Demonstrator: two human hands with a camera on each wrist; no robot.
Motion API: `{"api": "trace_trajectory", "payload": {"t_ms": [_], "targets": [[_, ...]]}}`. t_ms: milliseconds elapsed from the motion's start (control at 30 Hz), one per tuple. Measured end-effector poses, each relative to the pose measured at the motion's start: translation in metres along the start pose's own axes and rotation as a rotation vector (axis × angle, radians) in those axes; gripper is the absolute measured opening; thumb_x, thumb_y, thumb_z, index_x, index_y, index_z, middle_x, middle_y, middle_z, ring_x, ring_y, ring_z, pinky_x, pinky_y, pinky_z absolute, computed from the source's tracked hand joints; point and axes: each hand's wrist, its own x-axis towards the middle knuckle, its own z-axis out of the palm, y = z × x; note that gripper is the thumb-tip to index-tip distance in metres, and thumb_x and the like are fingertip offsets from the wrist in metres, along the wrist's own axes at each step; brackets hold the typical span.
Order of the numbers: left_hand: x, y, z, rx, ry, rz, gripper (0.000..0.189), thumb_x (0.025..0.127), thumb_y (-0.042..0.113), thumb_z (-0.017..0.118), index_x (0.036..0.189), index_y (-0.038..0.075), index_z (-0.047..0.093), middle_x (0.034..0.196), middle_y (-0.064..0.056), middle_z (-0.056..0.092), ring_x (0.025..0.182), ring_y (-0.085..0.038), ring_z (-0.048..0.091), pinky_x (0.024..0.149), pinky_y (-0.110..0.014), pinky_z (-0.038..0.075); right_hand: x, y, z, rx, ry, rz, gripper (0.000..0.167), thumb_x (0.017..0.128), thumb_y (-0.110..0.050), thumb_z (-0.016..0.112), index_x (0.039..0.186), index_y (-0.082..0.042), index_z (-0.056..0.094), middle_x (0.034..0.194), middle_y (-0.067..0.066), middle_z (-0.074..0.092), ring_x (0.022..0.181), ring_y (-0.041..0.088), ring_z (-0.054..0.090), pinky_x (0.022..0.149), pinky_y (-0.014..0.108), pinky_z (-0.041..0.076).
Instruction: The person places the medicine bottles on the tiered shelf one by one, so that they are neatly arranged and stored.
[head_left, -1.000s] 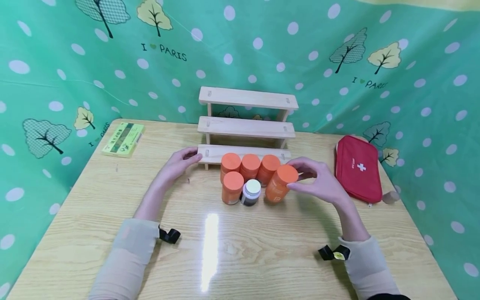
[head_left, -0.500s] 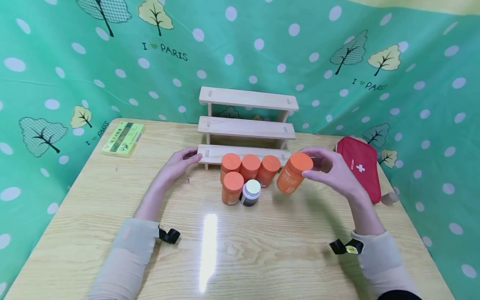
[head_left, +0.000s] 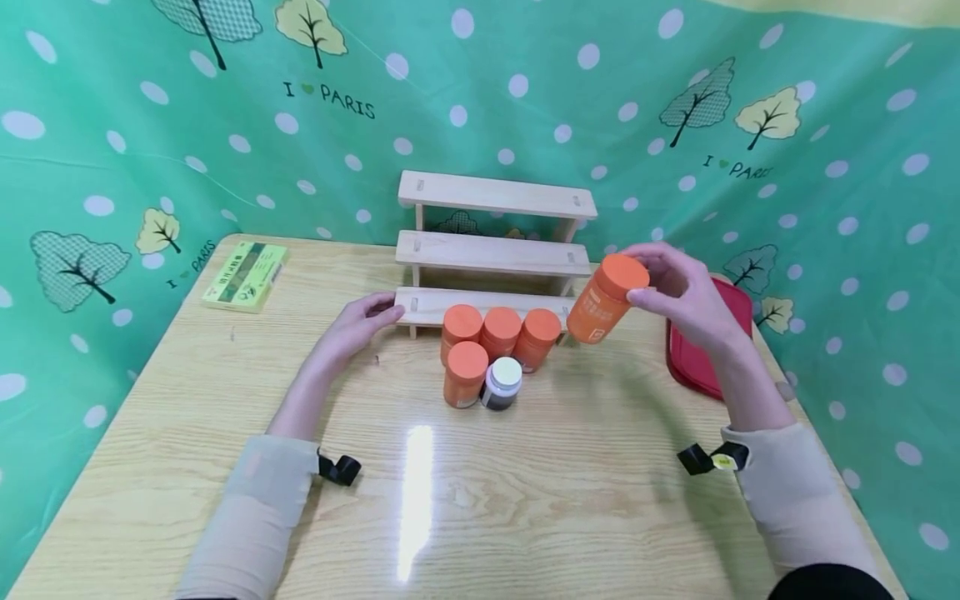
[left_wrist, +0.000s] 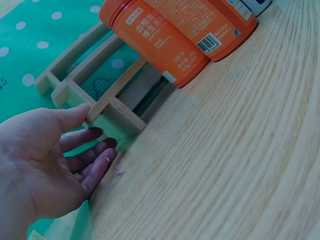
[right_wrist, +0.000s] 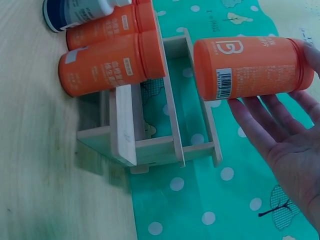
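1. Under both hands lies a pale wood-grain table [head_left: 540, 508], a bright streak of light on it between the forearms; beyond the hands hangs a green cloth [head_left: 487, 125] with white dots, printed trees and "I PARIS" lettering
2. Between the hands and a little beyond them stands a three-step wooden rack [head_left: 491, 252]
3. Well beyond and left of the left hand lies a green-yellow box [head_left: 246, 277]; right of the right hand, partly hidden by it, lies a red pouch [head_left: 693, 367]
4. Between the hands, before the rack, four orange bottles [head_left: 464, 379] and a white-capped bottle [head_left: 501, 387] stand upright, all capped, contents hidden
5. The left hand [head_left: 363, 321] has loosely bent fingers, its thumb touching the left end of the lowest step
6. The right hand [head_left: 686, 296] grips a fifth orange bottle [head_left: 603, 304] near its cap; raised off the table, it tilts out leftward from the fingers
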Motion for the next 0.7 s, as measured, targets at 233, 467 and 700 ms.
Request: {"api": "trace_trajectory", "payload": {"t_ms": [233,467,700], "targets": [[0.002,-0.001,0.002,0.004,0.001,0.006,0.069,0.105,0.039,0.059,0.159,0.005,0.034,0.163,-0.020,0.039,0.152,-0.038,0.036,0.129,-0.052,0.028,0.028,-0.006,-0.009,0.094,0.018,-0.008,0.040,0.095,-0.001,0.061,0.134,-0.007,0.060,0.118,0.005,0.070,0.099,0.019,0.065,0.082,0.023,0.062],[0.002,-0.002,0.000,0.013,0.003,0.004,0.070,0.105,0.041,0.058,0.160,0.005,0.033,0.164,-0.020,0.037,0.153,-0.038,0.034,0.129,-0.053,0.027,0.067,-0.018,-0.012,0.165,0.046,0.031,0.037,0.097,-0.009,0.062,0.134,-0.009,0.060,0.125,0.008,0.067,0.110,0.023,0.063,0.081,0.024,0.063],[0.002,-0.001,-0.002,0.018,-0.002,0.003,0.070,0.104,0.041,0.059,0.160,0.006,0.034,0.163,-0.019,0.039,0.152,-0.037,0.036,0.129,-0.052,0.028,0.107,-0.032,-0.013,0.263,0.052,0.014,0.035,0.097,-0.014,0.065,0.132,-0.010,0.060,0.128,0.011,0.064,0.119,0.027,0.060,0.079,0.028,0.065]]}}
